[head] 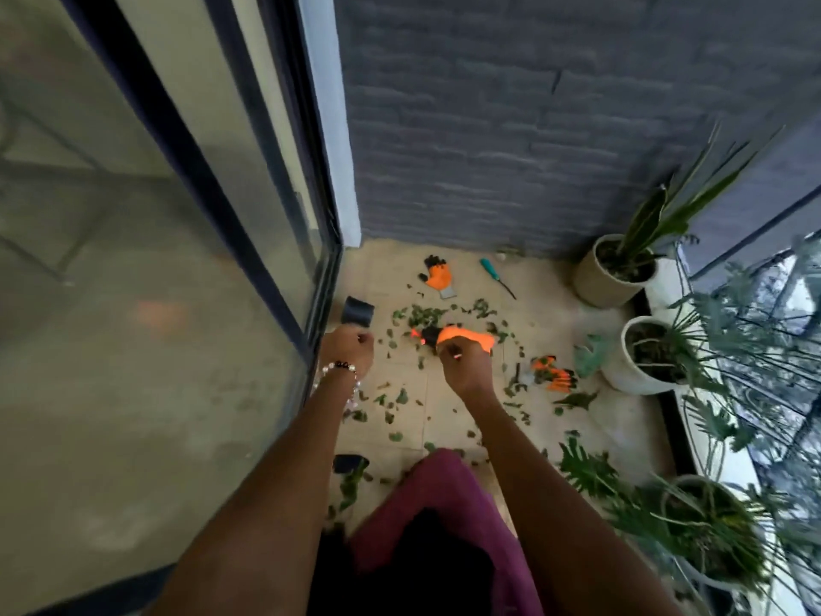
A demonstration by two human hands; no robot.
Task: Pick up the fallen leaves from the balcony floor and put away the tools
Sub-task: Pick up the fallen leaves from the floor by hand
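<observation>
Green fallen leaves (pixel 420 315) lie scattered over the beige balcony floor (pixel 551 313), thickest just beyond my hands. My right hand (pixel 464 369) pinches an orange work glove (pixel 468 337) with black fingertips above the leaf pile. My left hand (pixel 348 351), with a bead bracelet on the wrist, is curled into a fist. A black cylinder-shaped thing (pixel 358 311) sits right past its knuckles, and I cannot tell if the hand holds it. A second orange glove (pixel 438 276) and a teal-handled screwdriver (pixel 496 277) lie near the grey wall. An orange-and-black tool or glove (pixel 553 374) lies to the right.
A glass sliding door (pixel 177 260) runs along the left. Pale plant pots (pixel 604 277) (pixel 639 362) and leafy plants (pixel 693 522) line the right side by the railing. Another dark object (pixel 348 463) lies on the floor near my purple-clad knee (pixel 440 491).
</observation>
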